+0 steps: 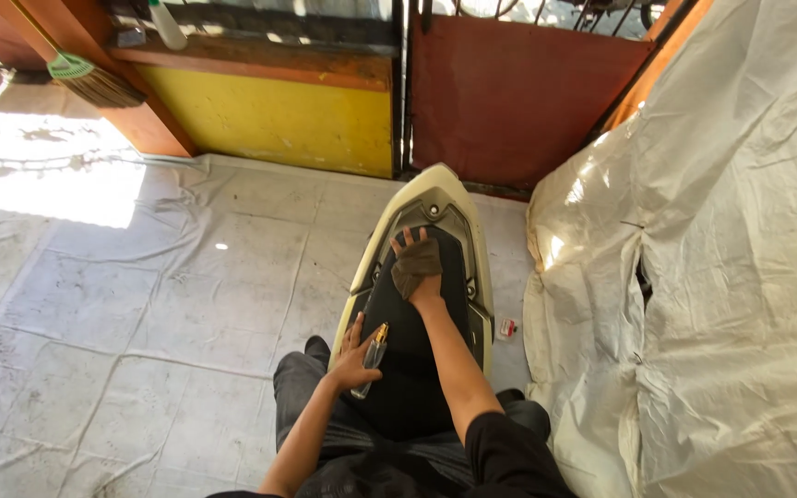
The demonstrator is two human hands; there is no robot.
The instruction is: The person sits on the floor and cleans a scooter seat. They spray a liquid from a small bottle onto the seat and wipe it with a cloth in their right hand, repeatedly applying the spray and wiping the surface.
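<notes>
A broom leaned at ten o'clock. The left hand was clamped around a small clear spray bottle at the black seat's left edge. At twelve o'clock of it, the right hand pressed a dark cloth flat, fingers spread. White sheeting hung at three o'clock.

Not much here pkg-wise: one small red-and-white packet lying flat on the grey floor sheet, just right of the cream scooter panel, near the white tarp. Roughly rectangular, too small to make out more. No signs, no screens in view.
</notes>
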